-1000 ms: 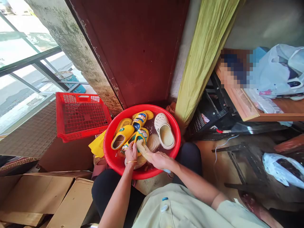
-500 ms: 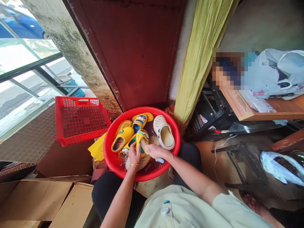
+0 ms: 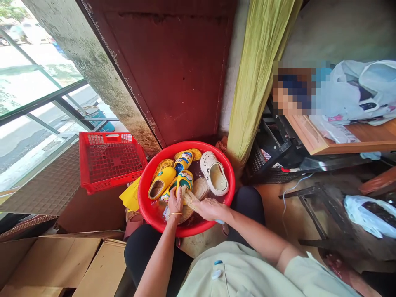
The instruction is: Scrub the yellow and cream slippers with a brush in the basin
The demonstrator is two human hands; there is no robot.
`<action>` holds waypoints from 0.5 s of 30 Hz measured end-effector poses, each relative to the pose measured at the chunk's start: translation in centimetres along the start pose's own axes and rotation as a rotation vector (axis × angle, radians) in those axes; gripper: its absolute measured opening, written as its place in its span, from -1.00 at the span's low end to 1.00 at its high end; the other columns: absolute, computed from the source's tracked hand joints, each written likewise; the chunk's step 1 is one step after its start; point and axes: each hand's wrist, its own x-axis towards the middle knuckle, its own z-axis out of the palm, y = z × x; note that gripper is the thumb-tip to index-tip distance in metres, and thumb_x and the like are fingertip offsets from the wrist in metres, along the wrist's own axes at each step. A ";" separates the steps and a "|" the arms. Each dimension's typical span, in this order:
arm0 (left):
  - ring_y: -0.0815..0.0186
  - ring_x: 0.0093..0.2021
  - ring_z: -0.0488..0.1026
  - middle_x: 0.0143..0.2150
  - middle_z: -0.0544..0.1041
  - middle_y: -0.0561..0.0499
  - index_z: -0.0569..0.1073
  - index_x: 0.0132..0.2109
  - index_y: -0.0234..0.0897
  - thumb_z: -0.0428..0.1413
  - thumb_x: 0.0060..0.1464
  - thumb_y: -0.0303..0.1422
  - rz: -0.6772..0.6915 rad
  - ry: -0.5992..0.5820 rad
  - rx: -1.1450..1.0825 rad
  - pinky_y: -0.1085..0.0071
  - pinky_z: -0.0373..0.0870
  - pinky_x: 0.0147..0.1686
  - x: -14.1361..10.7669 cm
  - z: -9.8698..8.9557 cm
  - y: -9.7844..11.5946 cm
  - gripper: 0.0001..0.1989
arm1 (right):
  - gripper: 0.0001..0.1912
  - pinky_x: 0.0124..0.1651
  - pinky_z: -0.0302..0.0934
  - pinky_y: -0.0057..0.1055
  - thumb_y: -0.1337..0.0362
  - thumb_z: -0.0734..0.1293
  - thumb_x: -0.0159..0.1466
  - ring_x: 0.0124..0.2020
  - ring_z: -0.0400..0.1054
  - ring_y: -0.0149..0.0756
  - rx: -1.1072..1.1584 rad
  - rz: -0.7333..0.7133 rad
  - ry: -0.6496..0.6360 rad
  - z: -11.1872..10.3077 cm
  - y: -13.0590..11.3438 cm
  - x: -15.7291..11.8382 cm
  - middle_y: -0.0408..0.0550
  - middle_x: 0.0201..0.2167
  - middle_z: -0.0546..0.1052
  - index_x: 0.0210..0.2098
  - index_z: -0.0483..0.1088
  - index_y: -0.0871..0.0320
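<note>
A red basin (image 3: 230,173) of water stands between my knees with several shoes in it. My left hand (image 3: 175,202) is closed around a yellow slipper (image 3: 185,178) with a green inside and a cartoon on its strap. A scrub brush (image 3: 190,199) with pale bristles is gripped in my right hand (image 3: 212,209); its bristles reach into the slipper's opening. Part of its light blue handle shows below my hand. Around them lie a plain yellow clog (image 3: 162,182), a yellow and blue slipper (image 3: 185,160) and, at the right, a white clog (image 3: 214,173). Another pale shoe lies partly under my hands.
A red plastic crate (image 3: 113,181) stands left of the basin, with a yellow sheet (image 3: 130,196) between them. Cardboard boxes (image 3: 58,260) lie at lower left. A maroon door (image 3: 176,74) and a yellow-green curtain (image 3: 255,82) rise behind. A wooden table (image 3: 343,146) holds plastic bags.
My right hand has drawn back a little to the right and down, so more of the brush shows. My left hand keeps hold of the slipper. The view has shifted slightly.
</note>
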 end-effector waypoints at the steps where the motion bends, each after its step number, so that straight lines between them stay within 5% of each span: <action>1: 0.07 0.08 0.53 0.03 0.59 -0.18 0.44 0.05 -0.21 -0.01 0.29 -0.08 0.006 0.008 -0.012 0.09 0.43 0.15 0.0 -0.1 0.0 -0.63 | -0.53 -0.02 0.36 -0.14 0.25 0.21 0.41 -0.07 0.56 0.02 0.021 -0.007 0.006 0.2 0.4 -0.7 0.16 -0.07 0.65 0.28 0.39 0.06; 8: 0.06 0.11 0.54 0.10 0.59 -0.19 0.44 0.18 -0.22 0.06 0.26 -0.09 0.144 0.105 0.015 0.12 0.46 0.15 -0.6 -1.5 1.0 -0.55 | -0.64 -0.19 0.31 -0.32 0.16 0.33 0.35 -0.29 0.52 -0.15 0.350 -0.074 0.134 0.4 5.4 -4.5 -0.09 -0.27 0.64 0.12 0.56 -0.12; 15: 0.08 0.24 0.48 0.23 0.53 -0.23 0.39 0.26 -0.24 0.03 0.30 -0.13 0.302 0.223 0.159 0.20 0.40 0.23 3.0 -5.1 2.4 -0.52 | -0.37 -0.59 0.18 -0.56 0.26 0.23 0.40 -0.68 0.26 -0.47 0.931 0.151 0.136 2.1 9.3 -1.6 -0.24 -0.49 0.49 0.44 0.15 0.12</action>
